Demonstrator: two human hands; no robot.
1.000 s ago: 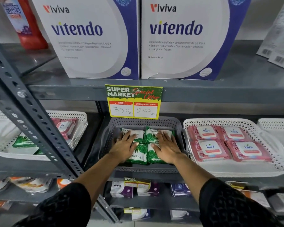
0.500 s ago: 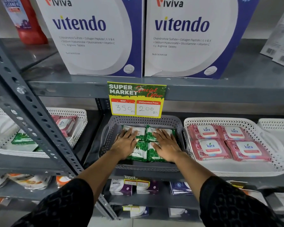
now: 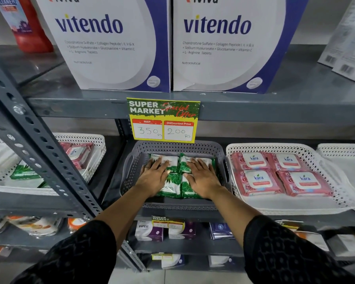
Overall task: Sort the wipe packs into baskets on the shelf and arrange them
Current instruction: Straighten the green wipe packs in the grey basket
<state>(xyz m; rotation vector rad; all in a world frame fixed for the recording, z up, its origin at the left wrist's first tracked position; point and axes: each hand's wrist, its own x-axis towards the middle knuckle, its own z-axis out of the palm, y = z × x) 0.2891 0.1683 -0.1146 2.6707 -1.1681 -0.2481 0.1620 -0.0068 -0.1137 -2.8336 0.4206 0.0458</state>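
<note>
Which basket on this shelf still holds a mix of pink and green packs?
The white basket on the far left, partly behind the grey upright. The grey basket under both hands holds only green packs; the white basket to the right holds only pink ones.

2 vitendo boxes [image 3: 103,44] up top; price tag [image 3: 163,120]; red bottle [image 3: 23,23].

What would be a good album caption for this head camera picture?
Both hands, left and right, press flat on green wipe packs in a grey basket; pink packs fill the white basket alongside.
</note>
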